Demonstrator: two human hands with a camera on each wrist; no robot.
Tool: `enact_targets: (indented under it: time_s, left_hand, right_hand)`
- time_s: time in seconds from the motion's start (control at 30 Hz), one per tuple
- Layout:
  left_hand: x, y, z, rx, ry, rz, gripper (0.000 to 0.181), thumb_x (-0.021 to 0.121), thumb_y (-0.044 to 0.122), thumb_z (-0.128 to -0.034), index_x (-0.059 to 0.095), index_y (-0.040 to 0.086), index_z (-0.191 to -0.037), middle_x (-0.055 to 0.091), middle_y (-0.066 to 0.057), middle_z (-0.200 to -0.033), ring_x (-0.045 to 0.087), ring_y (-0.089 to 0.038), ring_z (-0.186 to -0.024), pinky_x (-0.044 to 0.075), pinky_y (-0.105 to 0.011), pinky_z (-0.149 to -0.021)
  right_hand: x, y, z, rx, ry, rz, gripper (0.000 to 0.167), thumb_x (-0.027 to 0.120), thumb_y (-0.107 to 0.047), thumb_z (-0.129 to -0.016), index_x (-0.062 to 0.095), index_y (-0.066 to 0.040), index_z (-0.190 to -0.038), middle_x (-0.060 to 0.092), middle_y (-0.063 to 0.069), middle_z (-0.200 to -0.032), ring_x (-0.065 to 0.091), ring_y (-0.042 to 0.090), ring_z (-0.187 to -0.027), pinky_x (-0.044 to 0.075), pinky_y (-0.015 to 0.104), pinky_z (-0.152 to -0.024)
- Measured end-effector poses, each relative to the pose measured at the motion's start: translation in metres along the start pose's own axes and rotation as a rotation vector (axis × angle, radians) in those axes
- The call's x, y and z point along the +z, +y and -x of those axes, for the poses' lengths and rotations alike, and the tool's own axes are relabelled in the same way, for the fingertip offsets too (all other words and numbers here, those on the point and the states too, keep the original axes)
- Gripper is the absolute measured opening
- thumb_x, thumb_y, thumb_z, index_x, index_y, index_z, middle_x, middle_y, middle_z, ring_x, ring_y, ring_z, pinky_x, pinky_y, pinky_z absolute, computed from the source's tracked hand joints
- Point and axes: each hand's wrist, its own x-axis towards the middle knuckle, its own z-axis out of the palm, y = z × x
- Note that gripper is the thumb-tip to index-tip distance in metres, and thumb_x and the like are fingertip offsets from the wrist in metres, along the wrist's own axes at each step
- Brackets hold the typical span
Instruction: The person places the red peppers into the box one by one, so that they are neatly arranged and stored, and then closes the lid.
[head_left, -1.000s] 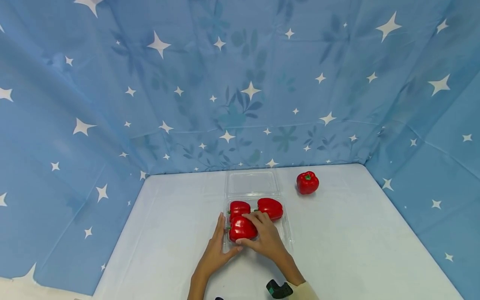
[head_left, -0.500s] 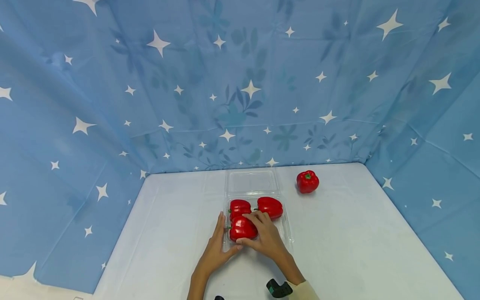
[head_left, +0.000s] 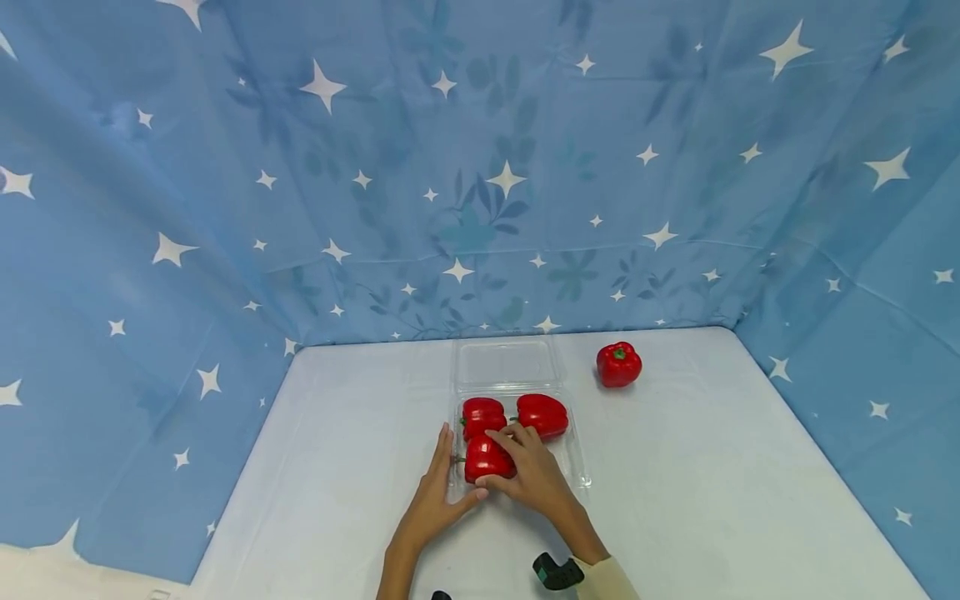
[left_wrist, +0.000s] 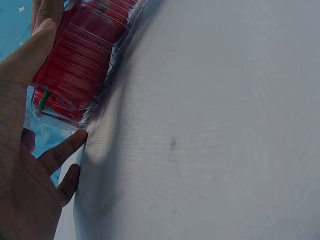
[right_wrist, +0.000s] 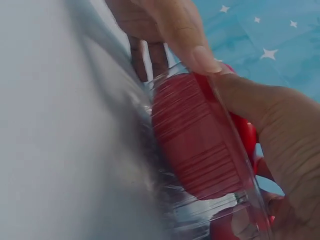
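Note:
A clear plastic clamshell box lies with its lid folded back. Inside it are three red bell peppers: one at the back left, one at the back right, and one at the front left. My right hand holds the front left pepper between thumb and fingers, its stem facing left. Along the box's left side, my left hand rests with fingers extended and thumb toward the front corner. The left wrist view shows pepper and a green stem through the ribbed wall.
Another red bell pepper stands upright at the back right, outside the box. White cloth covers the table. A blue star-patterned curtain rises behind the table and at both sides.
The front left pepper has shifted slightly right under my right hand, and more of its stem shows. Both hands stay at about the same places; the head view has moved a little.

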Motion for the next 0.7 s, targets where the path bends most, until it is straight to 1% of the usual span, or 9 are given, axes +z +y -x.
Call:
enact_targets:
  time_s: [0.1,0.2,0.27,0.37,0.47,0.6,0.7]
  left_hand:
    - [0.002,0.0,0.001,-0.006,-0.003,0.005,0.106,0.069,0.06,-0.0809,0.005,0.027,-0.159,0.005,0.009,-0.165,0.042,-0.033,-0.14,0.029,-0.078,-0.101]
    - [0.002,0.0,0.001,-0.007,0.003,0.0,0.106,0.069,0.06,-0.0806,0.005,0.028,-0.159,0.005,0.011,-0.165,0.042,-0.034,-0.14,0.029,-0.078,-0.101]
    - [0.001,0.0,0.0,-0.001,0.005,-0.003,0.106,0.069,0.06,-0.0804,0.005,0.027,-0.159,0.005,0.011,-0.165,0.042,-0.033,-0.14,0.029,-0.078,-0.101]
    - [0.001,0.0,0.0,0.019,0.01,0.004,0.106,0.07,0.059,-0.0808,0.007,0.023,-0.159,0.007,0.006,-0.166,0.041,-0.037,-0.14,0.03,-0.078,-0.1]
    - [0.001,-0.001,-0.001,0.035,0.015,0.004,0.105,0.07,0.057,-0.0817,0.008,0.02,-0.159,0.009,0.004,-0.166,0.043,-0.038,-0.138,0.031,-0.078,-0.099]
    - [0.002,-0.001,-0.001,0.047,0.025,-0.002,0.105,0.07,0.055,-0.0818,0.008,0.019,-0.159,0.009,0.003,-0.166,0.045,-0.037,-0.137,0.032,-0.078,-0.098]
    - [0.002,0.0,-0.001,0.046,0.024,0.003,0.106,0.071,0.054,-0.0815,0.008,0.018,-0.159,0.01,0.002,-0.166,0.044,-0.038,-0.137,0.032,-0.078,-0.098]
  right_hand:
    - [0.0,0.0,0.002,0.014,-0.022,-0.004,0.077,0.08,-0.054,-0.071,0.061,-0.014,-0.134,0.059,0.005,-0.119,0.051,0.018,-0.105,0.057,0.043,-0.087]
    - [0.002,0.002,0.003,0.013,-0.025,-0.02,0.08,0.079,-0.054,-0.072,0.057,-0.013,-0.137,0.059,0.006,-0.123,0.053,0.021,-0.11,0.056,0.044,-0.091]
    - [0.001,0.003,0.004,0.022,-0.031,-0.051,0.081,0.078,-0.054,-0.074,0.054,-0.014,-0.14,0.058,0.007,-0.127,0.054,0.023,-0.115,0.055,0.045,-0.093]
    - [-0.001,0.005,0.007,0.041,-0.052,-0.108,0.076,0.076,-0.05,-0.078,0.052,-0.013,-0.14,0.056,0.009,-0.133,0.053,0.029,-0.125,0.052,0.049,-0.097]
    - [-0.003,0.005,0.008,0.044,-0.058,-0.139,0.068,0.075,-0.042,-0.082,0.053,-0.011,-0.138,0.055,0.011,-0.136,0.052,0.032,-0.13,0.049,0.051,-0.1]
    - [-0.006,0.004,0.01,0.039,-0.042,-0.095,0.064,0.073,-0.041,-0.085,0.055,-0.009,-0.138,0.056,0.011,-0.133,0.055,0.031,-0.127,0.051,0.047,-0.098]
    - [-0.009,0.002,0.013,0.061,-0.024,-0.034,0.063,0.073,-0.043,-0.085,0.056,-0.01,-0.136,0.058,0.01,-0.125,0.062,0.027,-0.114,0.055,0.043,-0.092]
